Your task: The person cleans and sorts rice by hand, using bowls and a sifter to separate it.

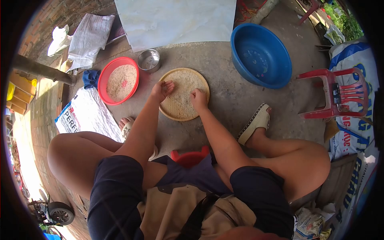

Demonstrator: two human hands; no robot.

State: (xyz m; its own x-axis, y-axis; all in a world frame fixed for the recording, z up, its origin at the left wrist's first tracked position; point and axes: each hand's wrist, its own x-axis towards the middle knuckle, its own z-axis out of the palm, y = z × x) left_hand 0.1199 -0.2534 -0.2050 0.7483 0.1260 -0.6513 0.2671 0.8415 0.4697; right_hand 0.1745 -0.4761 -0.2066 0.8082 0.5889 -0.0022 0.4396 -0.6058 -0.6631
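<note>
A round shallow tray with a light wooden rim [205, 86] lies on the concrete floor, with pale rice grains [182, 86] spread over it. Over its left side is my left hand [163, 90], palm turned up and fingers stretched out; a few grains may lie on it, too small to tell. My right hand [199, 99] is at the tray's right side, fingers curled and pressed together just above the grains. Whatever sits between those fingertips is hidden. To the left stands a red basin [101, 89] holding more rice-like grain, with a small pinkish-red item on top.
A steel bowl [149, 61] stands behind the tray, near a marbled board [180, 24]. At the right are a large blue tub [276, 76] and a red plastic chair [334, 94]. White sacks [90, 114] lie at left. My sandalled feet flank the tray.
</note>
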